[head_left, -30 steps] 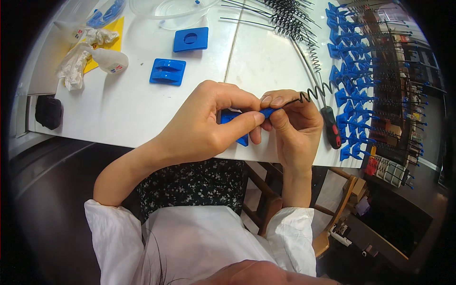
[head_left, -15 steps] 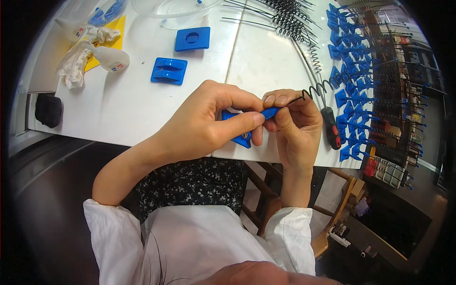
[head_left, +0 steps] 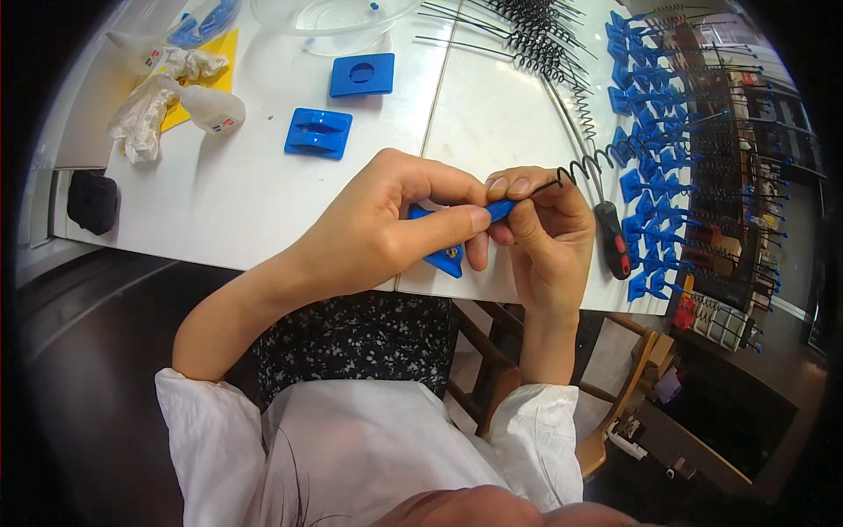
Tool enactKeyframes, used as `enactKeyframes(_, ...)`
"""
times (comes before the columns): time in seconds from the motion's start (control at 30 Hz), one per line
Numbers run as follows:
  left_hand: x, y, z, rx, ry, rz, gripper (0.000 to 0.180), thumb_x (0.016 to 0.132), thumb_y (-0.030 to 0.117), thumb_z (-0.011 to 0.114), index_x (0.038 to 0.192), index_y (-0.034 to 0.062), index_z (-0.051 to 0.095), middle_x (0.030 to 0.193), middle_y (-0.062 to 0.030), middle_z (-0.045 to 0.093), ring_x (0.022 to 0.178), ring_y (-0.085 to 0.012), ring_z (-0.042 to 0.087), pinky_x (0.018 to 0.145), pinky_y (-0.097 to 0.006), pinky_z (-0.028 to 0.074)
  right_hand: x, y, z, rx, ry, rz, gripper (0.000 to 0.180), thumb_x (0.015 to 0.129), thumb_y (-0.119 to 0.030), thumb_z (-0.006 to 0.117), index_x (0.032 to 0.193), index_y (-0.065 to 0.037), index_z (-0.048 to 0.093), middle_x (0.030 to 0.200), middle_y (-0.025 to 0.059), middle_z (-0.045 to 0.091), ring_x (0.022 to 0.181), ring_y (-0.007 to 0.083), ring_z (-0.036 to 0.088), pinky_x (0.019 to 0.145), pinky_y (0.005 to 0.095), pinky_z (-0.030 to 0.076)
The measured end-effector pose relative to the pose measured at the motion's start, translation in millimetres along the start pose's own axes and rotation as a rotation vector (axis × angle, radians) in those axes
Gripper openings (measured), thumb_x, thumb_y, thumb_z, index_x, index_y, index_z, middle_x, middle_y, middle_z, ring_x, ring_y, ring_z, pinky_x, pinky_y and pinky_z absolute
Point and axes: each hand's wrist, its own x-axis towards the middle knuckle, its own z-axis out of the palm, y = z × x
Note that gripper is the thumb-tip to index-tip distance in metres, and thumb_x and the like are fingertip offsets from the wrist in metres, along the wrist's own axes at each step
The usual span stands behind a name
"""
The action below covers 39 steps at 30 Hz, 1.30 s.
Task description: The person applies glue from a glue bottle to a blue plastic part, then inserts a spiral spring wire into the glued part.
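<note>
Between both hands, above the table's near edge, is a blue plastic part point(head_left: 448, 261) with a flat base and a narrow neck. My left hand point(head_left: 382, 228) is closed on it, thumb and fingers pinching the neck and covering much of the base. A small brass-coloured bit shows on the base. My right hand point(head_left: 555, 233) pinches the neck's other end, where a black coiled wire point(head_left: 590, 165) comes out and runs up to the right. The joint between wire and neck is hidden by the right fingers. Close beside that hand lies a screwdriver point(head_left: 612, 241) with a black and red handle.
Two blue rectangular plates point(head_left: 362, 75) lie beyond my left hand. A white squeeze bottle point(head_left: 216, 110), crumpled tissue point(head_left: 138, 123) and a yellow sheet point(head_left: 224, 70) are at far left. Black coiled wires point(head_left: 540, 44) lie at the back; blue parts point(head_left: 645, 189) with wires line the table's right edge.
My hands keep the same grip on the blue part and wire. The table's things sit slightly farther right in the picture, as the view has shifted a little.
</note>
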Motion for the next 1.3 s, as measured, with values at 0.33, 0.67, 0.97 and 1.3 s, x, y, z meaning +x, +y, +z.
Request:
enactKeyframes(0.33, 0.5, 2.6, 0.3, 0.103, -0.024, 0.010, 0.021, 0.087, 0.011, 0.055, 0.090, -0.0047, 0.068, 0.076, -0.0084, 0.066, 0.081, -0.0142, 0.057, 0.078, -0.028, 0.045, 0.1, 2.5, -3.2, -0.012, -0.020, -0.057, 0.015, 0.082, 0.002, 0.066, 0.096, 0.000, 0.064, 0.094, 0.0114, 0.066, 0.089, 0.0193, 0.063, 0.081, 0.0327, 0.050)
enactKeyframes(0.67, 1.7, 0.5, 2.0, -0.015, 0.016, 0.005, 0.019, 0.087, 0.011, 0.057, 0.085, -0.0059, 0.066, 0.072, -0.0056, 0.066, 0.068, -0.0084, 0.058, 0.064, -0.023, 0.046, 1.2, 1.7, -3.3, 0.013, -0.022, -0.043, 0.015, 0.082, 0.005, 0.064, 0.096, 0.000, 0.064, 0.095, 0.0112, 0.066, 0.092, 0.0208, 0.063, 0.082, 0.0345, 0.051)
enactKeyframes(0.97, 1.2, 1.9, -2.5, 0.091, -0.041, -0.038, 0.021, 0.087, 0.010, 0.055, 0.096, -0.0056, 0.067, 0.082, -0.0105, 0.065, 0.073, -0.0134, 0.062, 0.070, -0.025, 0.048, -0.6, 3.5, -6.6, -0.048, -0.044, -0.081, 0.017, 0.082, 0.005, 0.065, 0.098, 0.000, 0.063, 0.096, 0.0121, 0.066, 0.092, 0.0217, 0.063, 0.084, 0.0352, 0.051)
enactKeyframes(1.3, 3.0, 7.0, 0.4, 0.046, -0.020, -0.073, 0.022, 0.090, 0.012, 0.052, 0.090, -0.0051, 0.066, 0.075, -0.0084, 0.065, 0.071, -0.0113, 0.061, 0.070, -0.024, 0.048, 1.5, 2.8, -3.2, -0.003, 0.002, -0.064, 0.014, 0.082, 0.003, 0.066, 0.096, 0.001, 0.064, 0.096, 0.0125, 0.066, 0.090, 0.0204, 0.063, 0.082, 0.0335, 0.051)
